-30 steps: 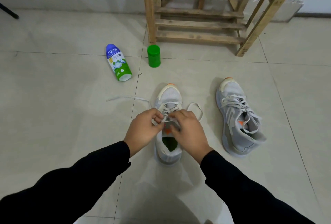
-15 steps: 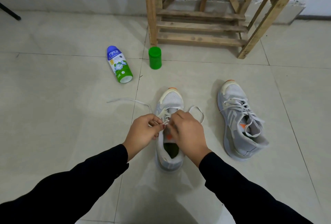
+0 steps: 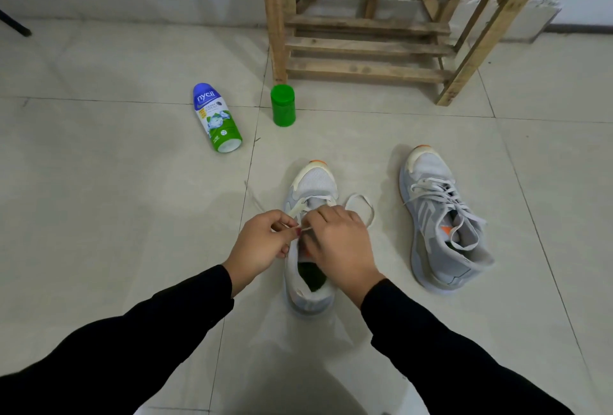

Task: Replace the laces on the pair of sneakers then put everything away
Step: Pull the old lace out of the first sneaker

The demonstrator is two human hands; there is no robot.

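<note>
At the far left edge we see a dark leg (image 3: 15,24) slanting down to the tiled floor (image 3: 99,215). Further in, a bottle (image 3: 217,119) lies on its side, its blue top reading "nycil" in white; the smaller print on the white and green label below is too small for us to read. Just right of it a green jar (image 3: 282,105) stands upright beside the foot of a wooden rack (image 3: 365,49) set against the wall.

Nearer to us, the left hand (image 3: 262,245) pinches a thin white lace (image 3: 360,207) between thumb and fingertip. The strand runs straight across to the right hand (image 3: 341,242), whose fingers are curled down over it at the eyelets. Both hands, in black sleeves (image 3: 149,331), cover the middle of a pale sneaker (image 3: 315,182) that stands toe away from us, so we cannot see how far it is laced. One loop of lace lies on the floor right of its toe, and a blurred end trails off to the left.

Well apart to the right, the second sneaker (image 3: 441,225) leans on its side, grey laces threaded and loose
</note>
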